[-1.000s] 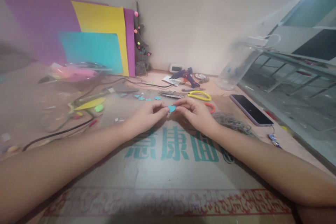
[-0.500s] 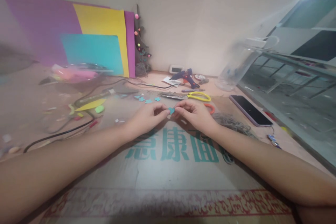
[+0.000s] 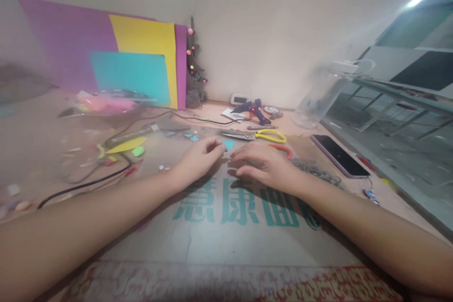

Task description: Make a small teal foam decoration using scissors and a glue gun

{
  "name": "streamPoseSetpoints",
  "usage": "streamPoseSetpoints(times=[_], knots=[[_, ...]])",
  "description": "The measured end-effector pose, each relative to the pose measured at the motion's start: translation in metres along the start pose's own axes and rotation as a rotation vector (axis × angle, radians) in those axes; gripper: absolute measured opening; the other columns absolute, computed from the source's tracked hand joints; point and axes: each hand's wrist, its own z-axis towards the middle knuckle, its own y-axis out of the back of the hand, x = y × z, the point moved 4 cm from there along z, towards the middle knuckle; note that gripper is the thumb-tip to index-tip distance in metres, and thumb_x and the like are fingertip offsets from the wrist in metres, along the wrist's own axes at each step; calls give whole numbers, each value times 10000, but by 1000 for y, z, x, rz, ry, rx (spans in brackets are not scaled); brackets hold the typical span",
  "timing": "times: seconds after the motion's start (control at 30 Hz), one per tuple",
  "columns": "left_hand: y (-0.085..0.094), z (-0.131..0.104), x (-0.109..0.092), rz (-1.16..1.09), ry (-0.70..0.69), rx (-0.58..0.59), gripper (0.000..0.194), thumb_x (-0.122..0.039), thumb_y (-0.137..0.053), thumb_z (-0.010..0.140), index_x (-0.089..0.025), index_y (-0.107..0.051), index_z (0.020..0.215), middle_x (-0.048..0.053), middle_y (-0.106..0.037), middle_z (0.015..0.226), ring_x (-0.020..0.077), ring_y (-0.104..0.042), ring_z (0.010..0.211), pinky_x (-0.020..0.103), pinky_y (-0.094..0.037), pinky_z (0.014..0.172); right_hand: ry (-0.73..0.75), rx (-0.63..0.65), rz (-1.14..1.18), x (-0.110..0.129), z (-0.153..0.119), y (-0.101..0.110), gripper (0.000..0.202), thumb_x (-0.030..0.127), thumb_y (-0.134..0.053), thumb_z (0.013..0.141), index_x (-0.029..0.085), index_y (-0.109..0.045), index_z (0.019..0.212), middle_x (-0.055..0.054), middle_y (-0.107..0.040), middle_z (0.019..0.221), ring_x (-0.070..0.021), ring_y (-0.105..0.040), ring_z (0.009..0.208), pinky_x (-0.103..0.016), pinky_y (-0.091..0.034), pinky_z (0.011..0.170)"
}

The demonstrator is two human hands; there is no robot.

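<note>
A small turquoise cut-out piece (image 3: 229,144) shows at the fingertips of my left hand (image 3: 203,155), whose thumb and forefinger are pinched at its edge. Just to the right, my right hand (image 3: 256,163) hovers over the printed cardboard sheet (image 3: 208,245), fingers apart and holding nothing. Several more turquoise cut-outs (image 3: 194,138) lie beyond my left hand, some hidden by it. Behind both hands rest yellow-handled scissors (image 3: 271,135) with their blades pointing left. An orange handle (image 3: 284,150) sticks out past my right hand, the rest covered.
A glue gun (image 3: 253,111) stands by the wall near a small white device (image 3: 239,99). To the right are grey cord (image 3: 316,170) and a phone (image 3: 338,155). Coloured sheets (image 3: 130,75) lean at the left, above scraps and a black cable (image 3: 85,186). A clear container (image 3: 311,99) stands at the back right.
My right hand has let go of the turquoise piece, opened and moved slightly down and right. My left hand stays at the piece. The whole view has shifted a little.
</note>
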Motion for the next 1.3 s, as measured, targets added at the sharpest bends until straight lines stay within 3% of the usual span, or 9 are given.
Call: streamPoseSetpoints(times=[0.07, 0.23, 0.4, 0.6, 0.73, 0.87, 1.0, 1.17, 1.3], knots=[[0, 0, 0, -7, 24, 0, 266, -379, -505, 880, -186, -503, 697, -45, -518, 581, 117, -454, 545, 235, -342, 544, -38, -50, -87, 4, 4, 17, 170, 316, -637, 889, 192, -717, 974, -72, -756, 1033, -204, -683, 992, -344, -498, 901], [0, 0, 4, -27, 33, -14, 282, -404, -531, 871, -182, -512, 699, -35, -546, 610, 118, -476, 569, 226, -352, 549, -365, -164, -237, -11, 6, 76, 283, 392, -524, 936, 203, -734, 946, -49, -753, 983, -215, -682, 936, -315, -505, 816], [-1, 3, 10, -73, 33, -12, 295, -414, -532, 875, -180, -518, 696, -37, -539, 607, 118, -484, 567, 226, -355, 546, -598, -51, -262, -59, -5, 105, 332, 475, -540, 907, 212, -740, 945, -47, -760, 994, -234, -692, 928, -324, -510, 813], [-2, 4, 9, -98, 5, -22, 306, -391, -508, 881, -177, -510, 663, -38, -503, 622, 116, -480, 608, 229, -367, 593, -748, -26, -379, -138, 5, 98, 434, 404, -641, 843, 186, -661, 1218, -116, -735, 1130, -291, -683, 1028, -384, -513, 889], [-2, 2, 7, -72, 36, 5, 321, -424, -505, 870, -180, -512, 660, -39, -495, 606, 122, -472, 594, 236, -356, 579, -768, -70, -320, -164, 28, 83, 535, 427, -665, 825, 151, -621, 1281, -148, -699, 1212, -302, -672, 1066, -389, -520, 899], [-4, 0, 5, 3, 43, 45, 303, -423, -517, 857, -175, -566, 690, -28, -546, 617, 131, -494, 598, 235, -341, 558, -749, -94, -194, -169, 48, 61, 465, 384, -691, 814, 176, -637, 1226, -100, -724, 1157, -222, -695, 966, -296, -548, 803], [-7, -2, 5, 18, 50, 87, 285, -416, -527, 857, -171, -630, 755, -3, -618, 667, 152, -550, 636, 238, -372, 566, -802, -177, -167, -169, 53, 49, 279, 328, -712, 792, 128, -690, 986, -119, -752, 903, -234, -694, 803, -335, -545, 747], [-8, 0, 7, -29, 30, 62, 218, -366, -563, 832, -170, -656, 809, 16, -676, 756, 165, -593, 693, 247, -414, 612, -862, -263, -168, -167, 50, 55, 255, 359, -730, 773, 120, -666, 833, -109, -705, 735, -239, -670, 701, -351, -525, 677], [-8, 1, 9, -23, 2, 51, 200, -351, -564, 839, -168, -638, 802, 6, -661, 759, 153, -576, 698, 246, -401, 628, -842, -308, -111, -161, 49, 68, 288, 363, -721, 791, 113, -671, 925, -108, -712, 800, -201, -667, 688, -291, -509, 615]])
